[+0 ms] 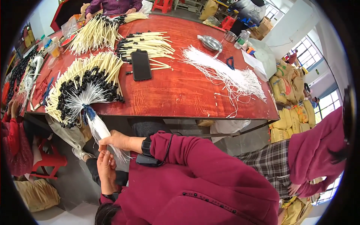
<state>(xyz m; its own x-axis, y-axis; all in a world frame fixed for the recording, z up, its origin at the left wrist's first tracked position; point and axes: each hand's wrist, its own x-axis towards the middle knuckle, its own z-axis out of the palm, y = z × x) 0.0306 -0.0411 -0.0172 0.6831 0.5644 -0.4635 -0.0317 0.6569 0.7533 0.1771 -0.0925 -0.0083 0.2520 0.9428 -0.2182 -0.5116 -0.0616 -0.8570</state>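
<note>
we have a bundle of white cords [98, 129] hanging off the near edge of the desk [187, 93], tied with a blue band where it leaves a fan of cream sticks with black caps [80, 88]. its long axis runs from that band at the desk edge down and to our right, into our hands below the desk. our right hand [117, 141] is the nearer one: its fingers [103, 141] are closed on the lower part of the cords, wrist strapped with a black device. our left hand [107, 168] sits just beneath it, fingers curled toward the loose cord ends; we cannot tell whether they actually pinch anything. so the cords lie up and to the left of the fingers, taut toward the desk.

farther out on the red-brown desk lie a black phone [141, 65], more heaps of the capped sticks [144, 43], a loose spread of white strings [225, 75], blue scissors [229, 62], a metal dish [210, 42] and a clear bottle [243, 37].

for packages: bulging yellow sacks [292, 101] are stacked at the right beside the desk, with dark print too small to make out; brown cardboard boxes [262, 28] stand far right at the back; another tan sack [37, 193] rests on the floor at lower left beside a red stool [47, 161].
</note>
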